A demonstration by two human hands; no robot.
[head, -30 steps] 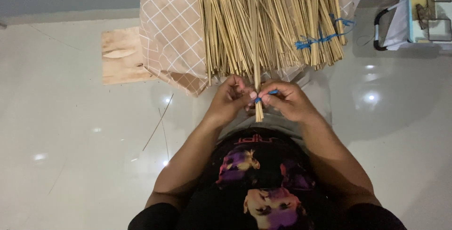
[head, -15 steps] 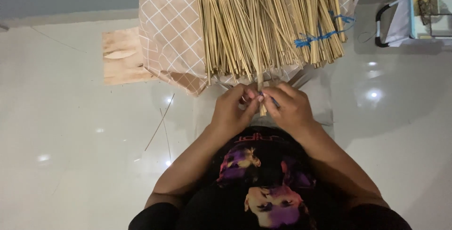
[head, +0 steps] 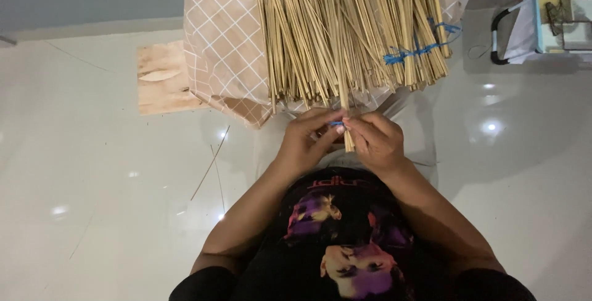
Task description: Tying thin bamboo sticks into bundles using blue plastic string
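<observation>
A big pile of thin pale bamboo sticks [head: 345,30] lies on a tan checked sheet [head: 222,36] in front of me. A small bunch of sticks [head: 347,134] juts out of the pile toward me. My left hand [head: 303,141] and my right hand [head: 377,142] meet around its near end. Both pinch a short blue string [head: 336,123] against the bunch. A second blue string [head: 419,48] ties a bundle at the pile's right side.
A flat plywood piece [head: 161,79] lies left of the sheet on the glossy white floor [head: 92,184]. Two loose thin sticks [head: 209,162] rest on the floor by my left arm. A white and pale blue box with a black handle [head: 542,20] stands at the far right.
My hands have closed in on the small bunch and shifted slightly. The blue string has moved from my right fingers to between both hands' fingertips.
</observation>
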